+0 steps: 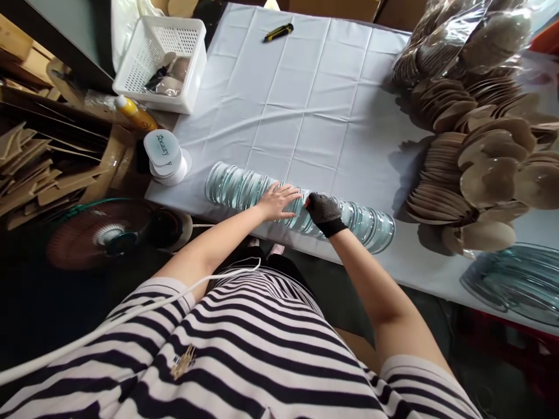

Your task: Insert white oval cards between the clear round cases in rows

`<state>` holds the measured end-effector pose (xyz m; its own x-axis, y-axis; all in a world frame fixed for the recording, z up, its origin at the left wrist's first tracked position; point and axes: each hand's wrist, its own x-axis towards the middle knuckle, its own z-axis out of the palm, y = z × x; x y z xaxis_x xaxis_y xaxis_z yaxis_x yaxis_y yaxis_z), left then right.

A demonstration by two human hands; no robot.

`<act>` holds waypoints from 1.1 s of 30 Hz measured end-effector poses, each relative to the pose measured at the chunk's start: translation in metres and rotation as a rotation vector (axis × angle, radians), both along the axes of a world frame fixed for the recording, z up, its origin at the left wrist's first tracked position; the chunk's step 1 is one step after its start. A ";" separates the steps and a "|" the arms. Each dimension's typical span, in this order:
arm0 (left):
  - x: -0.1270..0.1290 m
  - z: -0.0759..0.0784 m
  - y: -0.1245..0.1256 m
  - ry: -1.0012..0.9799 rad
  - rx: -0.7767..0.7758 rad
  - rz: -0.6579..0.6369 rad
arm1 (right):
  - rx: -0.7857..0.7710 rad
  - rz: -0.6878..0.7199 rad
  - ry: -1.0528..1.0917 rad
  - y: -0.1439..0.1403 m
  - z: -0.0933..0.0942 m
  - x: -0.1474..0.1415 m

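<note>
Clear stacked pieces [300, 221] lined the table's near edge [419, 265].
Your left hand [278, 202] lay fingers-spread on them; right hand [324, 210] curled, its grasp unclear.

A creased, matt white sheet, cloth or plastic, covers the table [305, 128]. Along its near edge, the row of clear pieces [236, 187] looks like smooth, glossy plastic. The right hand [322, 206] wears a glove of dull, ribbed black knit. Toward the right edge, beige shells [445, 203] show a soft sheen under shiny, crinkled clear film [471, 41]; bluish pieces [519, 279] at the near right corner gleam like plastic. The perforated basket [198, 75] at the left edge is white plastic; the cardboard [39, 180] beyond is rough and matt.
</note>
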<state>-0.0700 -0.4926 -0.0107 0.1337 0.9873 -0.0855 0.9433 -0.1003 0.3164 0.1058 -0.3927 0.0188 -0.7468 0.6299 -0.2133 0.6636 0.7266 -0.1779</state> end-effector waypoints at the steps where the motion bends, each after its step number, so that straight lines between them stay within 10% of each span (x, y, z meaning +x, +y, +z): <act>1: 0.000 0.000 0.000 0.003 -0.004 0.000 | -0.012 0.048 -0.014 -0.014 -0.003 0.006; 11: 0.002 0.001 -0.004 -0.013 -0.002 0.032 | -0.166 0.055 -0.148 -0.099 -0.059 0.033; 19: 0.044 0.005 0.011 0.036 0.040 -0.026 | 0.023 -0.302 -0.039 0.026 0.008 0.031; 24: 0.051 -0.002 0.020 0.065 -0.004 -0.034 | -0.217 -0.014 -0.403 0.086 0.014 -0.016; 33: 0.048 -0.002 0.018 0.057 -0.008 -0.030 | -0.221 0.148 -0.415 0.086 0.013 -0.018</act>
